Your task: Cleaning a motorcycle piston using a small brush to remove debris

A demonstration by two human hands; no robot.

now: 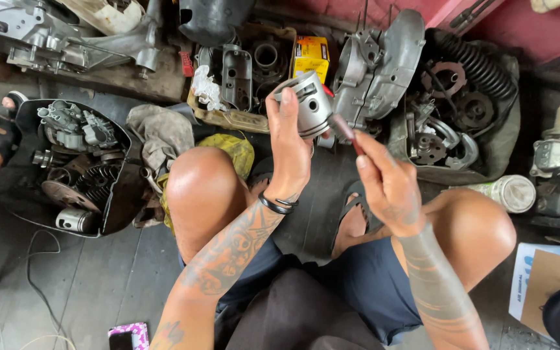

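A: Left hand (291, 146) raised above the knees, fingers wrapped round a grey piston (310, 104), crown tilted away, pin hole facing right.

B: Right hand (385, 178) just right of it, thumb and fingers pressed together on a thin dark tool (345, 129), tip touching the piston skirt or just short of it; cannot tell which.

A: Piston thus held in mid-air, centre of scene, clear of the floor.

B: Below and beyond: an open case of grey parts (79, 168) at left, a rag (160, 133) beside it, a yellow box (311, 55) far centre, a grey engine cover (384, 65) right of that, a sack of gears and springs (468, 110) at far right.

A: Probable hazards?

B: Slip of the tool tip across the skirt, likely from pressing at a shallow angle: a scored surface, or a jab into the left fingers curled close by.

A: Also a dropped piston, should the one-handed hold loosen under the push; hard floor and metal parts directly beneath, so a dented edge.
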